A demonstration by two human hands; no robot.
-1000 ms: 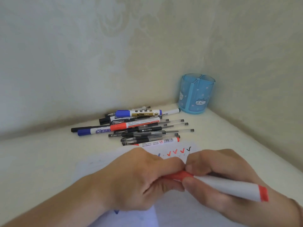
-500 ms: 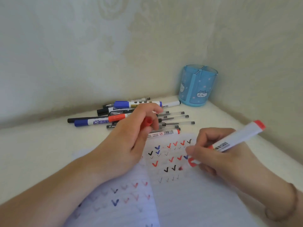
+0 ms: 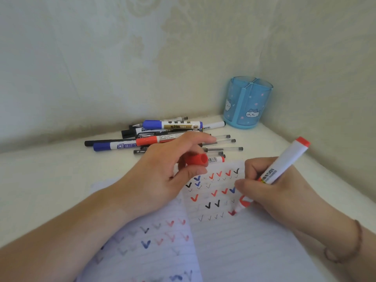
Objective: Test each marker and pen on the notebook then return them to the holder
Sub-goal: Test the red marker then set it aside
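The right hand is gripping a white marker with red ends, its fingers closed around the lower barrel, and the marker is leaning up and to the right while its red tip is touching the notebook at a red check mark. The left hand is resting over the notebook's upper left part, with thumb and fingers pinching the marker's red cap, whose open end is facing right; the index finger is stretching out above it. The open notebook is lying on the pale surface near the viewer, and its lined pages are carrying rows of red, blue and black check marks. Just beyond the left hand, a pile of pens and markers is lying on the surface, mostly pointing left to right, with a blue-capped marker at the back and a red-capped one nearer. The blue holder, printed with small cats and divided into compartments, is standing upright in the corner where the two walls meet, well apart from the notebook. A thin bracelet is circling the right wrist.
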